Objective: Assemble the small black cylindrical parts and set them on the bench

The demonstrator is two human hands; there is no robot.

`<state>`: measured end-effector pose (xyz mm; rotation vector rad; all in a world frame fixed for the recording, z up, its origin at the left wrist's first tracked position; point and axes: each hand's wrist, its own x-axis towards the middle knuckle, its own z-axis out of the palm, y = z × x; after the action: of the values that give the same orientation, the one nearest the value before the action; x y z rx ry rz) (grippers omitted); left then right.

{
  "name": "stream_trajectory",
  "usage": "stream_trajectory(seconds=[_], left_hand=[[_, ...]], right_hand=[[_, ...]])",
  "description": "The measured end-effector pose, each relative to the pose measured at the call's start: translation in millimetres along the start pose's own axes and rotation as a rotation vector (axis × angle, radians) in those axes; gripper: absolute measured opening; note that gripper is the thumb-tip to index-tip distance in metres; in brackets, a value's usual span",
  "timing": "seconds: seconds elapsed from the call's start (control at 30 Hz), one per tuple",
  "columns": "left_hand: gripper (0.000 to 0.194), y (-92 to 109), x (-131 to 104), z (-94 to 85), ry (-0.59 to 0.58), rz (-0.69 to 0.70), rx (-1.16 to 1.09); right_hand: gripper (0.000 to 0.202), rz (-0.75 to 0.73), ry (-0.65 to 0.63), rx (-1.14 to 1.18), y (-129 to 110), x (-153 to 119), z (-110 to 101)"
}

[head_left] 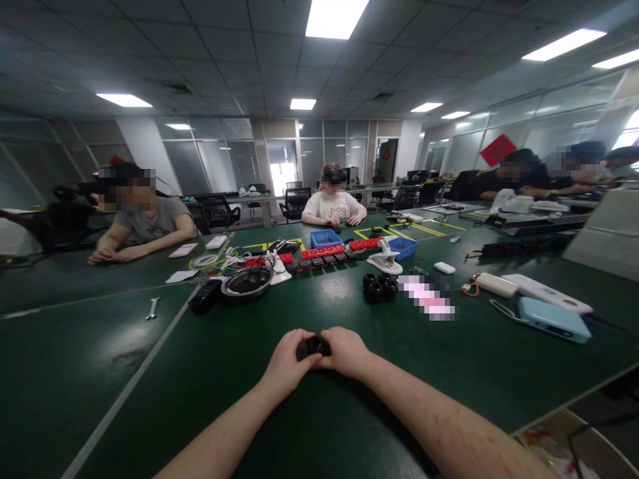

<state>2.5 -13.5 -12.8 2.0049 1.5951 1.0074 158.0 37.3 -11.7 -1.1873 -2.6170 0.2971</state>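
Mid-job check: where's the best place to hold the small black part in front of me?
By its outer sides, coming in from left and right, as the left grip and right grip do on the black part. Its round opening faces the camera, so a side hold should leave that clear. Fingers hide much of its outline.
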Motion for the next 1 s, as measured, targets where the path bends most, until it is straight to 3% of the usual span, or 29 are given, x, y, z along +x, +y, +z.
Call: stream_trajectory(seconds=[0.17,0.27,0.4,0.63,0.8,0.9,1.0], left_hand=[[0.037,-3,-1,0.6,-0.024,0.044,-0.015],[0.044,-2,-1,-0.1,-0.018,0.058,-0.027],[0.030,2,-1,-2.4,-0.071,0.101,-0.009],[0.025,-2,2,1.8,0.008,0.002,0.003],[0.027,-1,1,-0.5,-0.019,0.016,-0.017],[0.032,1,0,-3.4,-0.069,0.056,-0.047],[0.034,1,0,-4.1,-0.085,0.078,-0.041]], right_hand=[[0.058,-0.105,-0.058,0.128,4,-3,-11],[0.046,-0.173,-0.130,0.240,12,-1,-16],[0.030,-0.167,-0.195,0.296,18,2,-15],[0.042,0.025,-0.002,0.010,-3,0,-2],[0.056,-0.037,-0.028,0.069,-3,-2,-8],[0.041,-0.145,-0.141,0.228,8,-3,-17],[0.023,-0.131,-0.225,0.305,17,-2,-20]])
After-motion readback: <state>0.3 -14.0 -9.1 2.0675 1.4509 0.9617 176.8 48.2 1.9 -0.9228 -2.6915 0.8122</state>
